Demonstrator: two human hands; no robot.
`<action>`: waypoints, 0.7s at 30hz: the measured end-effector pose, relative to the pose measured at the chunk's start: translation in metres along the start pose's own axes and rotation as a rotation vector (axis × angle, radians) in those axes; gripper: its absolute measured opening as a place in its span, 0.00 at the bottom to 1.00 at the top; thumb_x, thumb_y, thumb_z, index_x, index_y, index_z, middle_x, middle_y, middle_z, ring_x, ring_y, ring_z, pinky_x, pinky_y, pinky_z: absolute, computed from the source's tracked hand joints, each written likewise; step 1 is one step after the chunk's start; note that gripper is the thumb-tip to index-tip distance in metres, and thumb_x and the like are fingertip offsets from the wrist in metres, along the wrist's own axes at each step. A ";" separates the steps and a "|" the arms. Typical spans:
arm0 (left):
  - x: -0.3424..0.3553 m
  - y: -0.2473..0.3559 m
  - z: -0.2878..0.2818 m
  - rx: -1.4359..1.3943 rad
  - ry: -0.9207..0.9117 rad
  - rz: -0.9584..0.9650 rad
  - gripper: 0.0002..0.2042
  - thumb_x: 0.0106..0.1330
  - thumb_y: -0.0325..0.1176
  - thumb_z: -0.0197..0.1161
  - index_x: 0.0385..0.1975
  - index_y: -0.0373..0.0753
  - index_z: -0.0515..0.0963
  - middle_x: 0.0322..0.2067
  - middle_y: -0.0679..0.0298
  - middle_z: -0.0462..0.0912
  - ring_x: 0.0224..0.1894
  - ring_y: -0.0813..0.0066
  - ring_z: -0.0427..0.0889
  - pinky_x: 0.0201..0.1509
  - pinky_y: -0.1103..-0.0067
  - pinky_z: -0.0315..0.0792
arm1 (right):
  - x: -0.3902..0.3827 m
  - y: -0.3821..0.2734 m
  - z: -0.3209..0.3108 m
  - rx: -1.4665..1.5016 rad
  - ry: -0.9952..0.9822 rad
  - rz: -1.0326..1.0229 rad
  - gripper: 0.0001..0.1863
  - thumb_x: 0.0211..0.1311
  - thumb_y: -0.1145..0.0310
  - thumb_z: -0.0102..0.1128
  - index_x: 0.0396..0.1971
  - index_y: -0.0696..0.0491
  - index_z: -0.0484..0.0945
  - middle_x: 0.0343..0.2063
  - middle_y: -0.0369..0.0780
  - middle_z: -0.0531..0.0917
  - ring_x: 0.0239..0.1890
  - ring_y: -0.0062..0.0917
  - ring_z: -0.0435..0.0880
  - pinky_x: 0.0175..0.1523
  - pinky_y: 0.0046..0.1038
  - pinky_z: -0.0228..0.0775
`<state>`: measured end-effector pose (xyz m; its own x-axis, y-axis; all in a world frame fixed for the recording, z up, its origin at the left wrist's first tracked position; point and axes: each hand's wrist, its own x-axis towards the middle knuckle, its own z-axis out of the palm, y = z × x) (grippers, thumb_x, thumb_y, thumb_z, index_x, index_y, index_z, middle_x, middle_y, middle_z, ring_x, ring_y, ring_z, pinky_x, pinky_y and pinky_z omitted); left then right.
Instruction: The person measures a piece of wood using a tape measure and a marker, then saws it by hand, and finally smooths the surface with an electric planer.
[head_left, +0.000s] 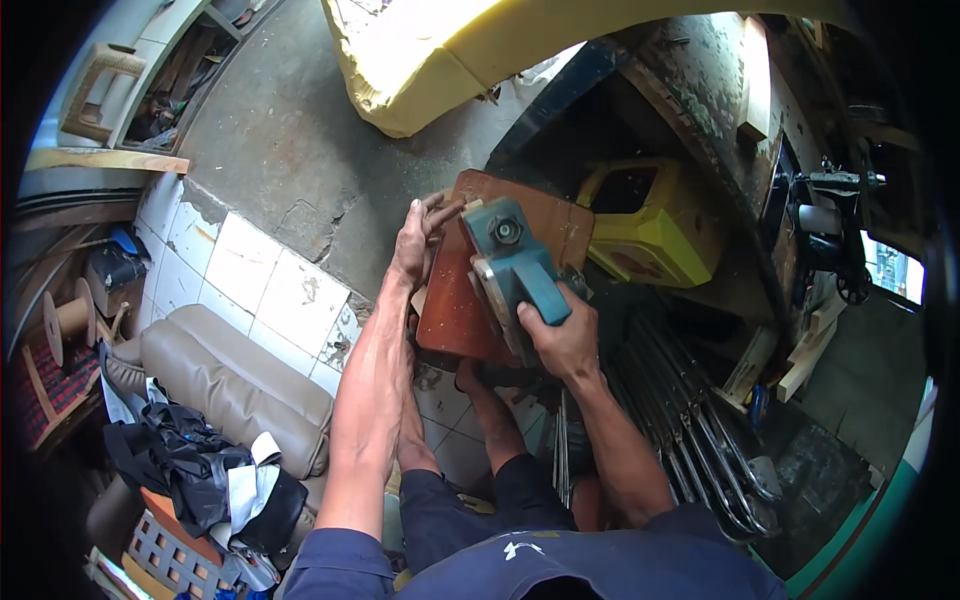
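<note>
My right hand [562, 335] is wrapped round the rear handle of a teal electric planer [530, 275], which has a round dark knob on top. The planer is over a reddish-brown wooden stool [455, 310] with a smooth board top. At the planer's front end a small pale wooden edge shows; what lies beneath the tool is mostly hidden. My left hand [425, 232] is at the stool's left edge, fingers stretched toward the planer's front. Whether those fingertips touch the tool or the wood, I cannot tell.
A yellow plastic bin [655, 235] stands right of the stool, with chrome tubular frames [690, 420] nearer. A yellow-covered piece [410, 85] is ahead. On the left lie a grey-brown cushion [230, 375] and dark cloth [180, 460]. A sewing machine [825, 220] stands far right.
</note>
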<state>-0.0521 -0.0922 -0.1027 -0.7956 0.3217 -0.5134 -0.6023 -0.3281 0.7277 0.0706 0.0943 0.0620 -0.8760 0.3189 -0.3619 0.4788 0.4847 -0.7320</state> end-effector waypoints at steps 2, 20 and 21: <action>-0.008 -0.016 -0.009 -0.024 0.201 0.115 0.27 0.79 0.47 0.39 0.70 0.36 0.59 0.61 0.56 0.78 0.43 0.80 0.73 0.55 0.76 0.68 | 0.016 -0.020 0.005 0.010 -0.020 0.041 0.18 0.55 0.60 0.68 0.37 0.60 0.82 0.26 0.51 0.85 0.32 0.42 0.89 0.39 0.38 0.77; -0.168 -0.124 0.104 0.961 0.516 0.073 0.22 0.58 0.46 0.73 0.43 0.37 0.78 0.43 0.56 0.80 0.49 0.53 0.76 0.54 0.59 0.63 | 0.084 -0.050 0.036 0.038 -0.004 0.049 0.22 0.55 0.55 0.66 0.38 0.60 0.84 0.25 0.44 0.86 0.28 0.30 0.85 0.38 0.34 0.76; -0.166 -0.123 0.103 0.973 0.499 0.072 0.22 0.58 0.47 0.73 0.43 0.37 0.77 0.43 0.56 0.80 0.49 0.53 0.76 0.54 0.59 0.63 | 0.093 -0.058 0.036 0.040 0.000 0.048 0.22 0.55 0.55 0.66 0.38 0.60 0.84 0.25 0.44 0.86 0.28 0.30 0.85 0.38 0.34 0.76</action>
<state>0.1613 -0.0135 -0.0598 -0.8959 -0.1376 -0.4225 -0.4186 0.5803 0.6986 -0.0408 0.0663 0.0499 -0.8523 0.3405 -0.3970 0.5172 0.4359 -0.7365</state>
